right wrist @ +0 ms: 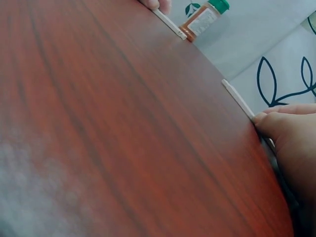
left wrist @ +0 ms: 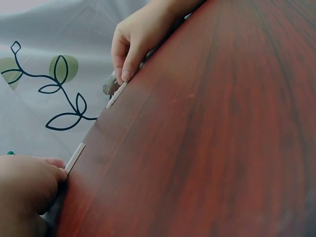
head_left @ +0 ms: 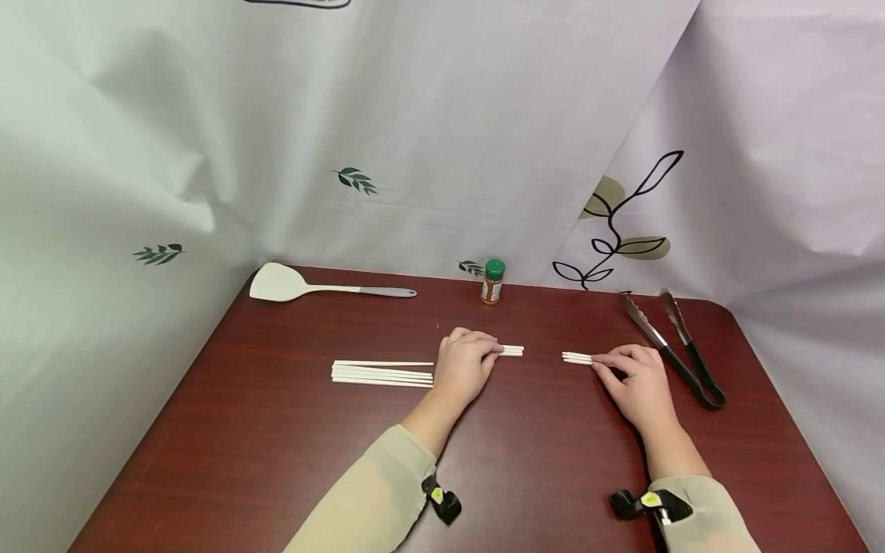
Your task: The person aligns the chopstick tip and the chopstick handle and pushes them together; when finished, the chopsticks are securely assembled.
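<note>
In the head view, my left hand [head_left: 465, 365] is at the middle of the table, its fingers and thumb pinching a few thin white sticks [head_left: 512, 351] whose ends point right. Facing it, my right hand [head_left: 636, 384] pinches another small bunch of white sticks [head_left: 577, 358], with ends pointing left. A gap of bare table separates the two bunches. The fingers and palms hide the rest of both bunches. More long white sticks [head_left: 382, 375] lie side by side left of my left hand; whether they run beneath it I cannot tell.
A white spatula [head_left: 280, 283] with a grey handle lies at the back left. Near the back edge stands a spice jar [head_left: 492, 286] with a green lid. Black-handled tongs [head_left: 691, 369] lie spread beside my right hand. Patterned white cloth [head_left: 442, 153] hangs behind the table [head_left: 539, 461].
</note>
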`<state>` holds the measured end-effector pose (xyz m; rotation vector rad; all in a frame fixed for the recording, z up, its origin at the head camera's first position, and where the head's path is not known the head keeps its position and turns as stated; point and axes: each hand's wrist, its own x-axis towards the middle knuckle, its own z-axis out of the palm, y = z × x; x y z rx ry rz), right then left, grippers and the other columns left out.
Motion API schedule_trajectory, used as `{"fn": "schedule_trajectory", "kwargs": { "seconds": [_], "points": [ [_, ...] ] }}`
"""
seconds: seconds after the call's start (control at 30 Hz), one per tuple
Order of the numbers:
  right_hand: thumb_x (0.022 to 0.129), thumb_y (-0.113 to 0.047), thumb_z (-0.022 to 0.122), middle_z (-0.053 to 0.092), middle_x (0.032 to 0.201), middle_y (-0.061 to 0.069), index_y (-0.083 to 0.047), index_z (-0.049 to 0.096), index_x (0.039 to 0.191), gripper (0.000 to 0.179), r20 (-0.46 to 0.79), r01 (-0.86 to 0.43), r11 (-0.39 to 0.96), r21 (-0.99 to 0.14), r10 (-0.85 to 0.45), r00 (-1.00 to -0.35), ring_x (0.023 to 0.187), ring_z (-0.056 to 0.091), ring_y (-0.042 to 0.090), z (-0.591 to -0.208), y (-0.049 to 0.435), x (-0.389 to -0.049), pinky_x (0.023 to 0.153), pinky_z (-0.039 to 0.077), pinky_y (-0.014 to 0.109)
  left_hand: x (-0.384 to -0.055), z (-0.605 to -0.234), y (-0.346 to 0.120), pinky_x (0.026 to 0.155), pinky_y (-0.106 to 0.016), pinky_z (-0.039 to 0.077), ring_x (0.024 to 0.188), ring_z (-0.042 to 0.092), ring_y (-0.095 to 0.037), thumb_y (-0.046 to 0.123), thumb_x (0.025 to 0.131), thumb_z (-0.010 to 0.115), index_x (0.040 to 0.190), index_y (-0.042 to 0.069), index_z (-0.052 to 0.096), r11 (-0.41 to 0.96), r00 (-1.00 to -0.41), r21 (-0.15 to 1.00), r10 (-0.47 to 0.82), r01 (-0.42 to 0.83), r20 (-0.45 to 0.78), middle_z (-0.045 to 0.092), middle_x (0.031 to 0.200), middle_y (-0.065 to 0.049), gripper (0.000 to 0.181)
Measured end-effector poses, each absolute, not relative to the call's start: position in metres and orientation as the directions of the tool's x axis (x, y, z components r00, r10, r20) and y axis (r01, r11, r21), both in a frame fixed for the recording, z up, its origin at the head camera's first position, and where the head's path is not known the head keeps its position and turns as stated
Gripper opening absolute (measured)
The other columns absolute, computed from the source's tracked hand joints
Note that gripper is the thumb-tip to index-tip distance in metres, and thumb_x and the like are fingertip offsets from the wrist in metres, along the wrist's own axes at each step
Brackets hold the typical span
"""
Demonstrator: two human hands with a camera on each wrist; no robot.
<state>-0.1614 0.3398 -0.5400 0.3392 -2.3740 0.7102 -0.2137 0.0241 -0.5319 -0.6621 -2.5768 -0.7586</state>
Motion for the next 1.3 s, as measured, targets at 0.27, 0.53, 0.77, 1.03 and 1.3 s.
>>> {"fn": "schedule_trajectory", "kwargs": {
  "seconds": [0.27,0.53,0.77,1.03,1.3],
  "points": [
    [0.078,0.002,0.09,0.069,0.092,0.012,-0.007,0.084,0.09,0.016,0.614,-0.365,0.831,-0.421,-0.036,-0.789,0.095,0.057,0.04,-0.539,0.337,-0.162,0.084,0.038,0.047,-0.213,-0.532,0.024,0.093,-0.044,0.05,0.112,0.062,-0.022,0.024,0.096,0.081,0.108,0.027,0.085,0.718,-0.798,0.41,0.342,0.562,0.496,0.076,0.114,0.008,0.013],
    [0.081,-0.004,0.09,0.07,0.098,0.013,-0.006,0.083,0.1,0.021,0.593,-0.333,0.829,-0.45,-0.001,-0.805,0.098,0.058,0.04,-0.536,0.335,-0.161,0.087,0.039,0.049,-0.21,-0.53,0.023,0.092,-0.044,0.049,0.115,0.061,-0.023,0.02,0.092,0.082,0.124,0.026,0.081,0.704,-0.784,0.412,0.341,0.579,0.518,0.074,0.116,0.006,0.033],
    [0.082,-0.006,0.088,0.071,0.101,0.017,-0.003,0.081,0.106,0.025,0.603,-0.306,0.836,-0.455,0.036,-0.797,0.097,0.058,0.041,-0.533,0.332,-0.157,0.085,0.04,0.051,-0.201,-0.53,0.023,0.093,-0.047,0.048,0.113,0.061,-0.024,0.016,0.09,0.08,0.127,0.024,0.079,0.652,-0.735,0.394,0.402,0.648,0.546,0.073,0.114,0.003,0.038],
    [0.085,-0.014,0.084,0.071,0.104,0.018,-0.003,0.08,0.11,0.027,0.577,-0.262,0.831,-0.49,0.084,-0.812,0.099,0.058,0.042,-0.533,0.322,-0.155,0.086,0.04,0.055,-0.189,-0.531,0.02,0.089,-0.045,0.047,0.111,0.06,-0.023,0.016,0.09,0.08,0.122,0.024,0.08,0.606,-0.695,0.38,0.448,0.699,0.562,0.073,0.111,0.005,0.033],
    [0.086,-0.016,0.083,0.071,0.103,0.015,-0.006,0.081,0.106,0.022,0.577,-0.267,0.826,-0.496,0.084,-0.812,0.099,0.058,0.042,-0.533,0.305,-0.16,0.084,0.038,0.062,-0.185,-0.533,0.017,0.083,-0.044,0.047,0.107,0.061,-0.023,0.013,0.086,0.082,0.114,0.022,0.082,0.581,-0.662,0.371,0.438,0.725,0.608,0.073,0.107,0.004,0.03]
  ]
}}
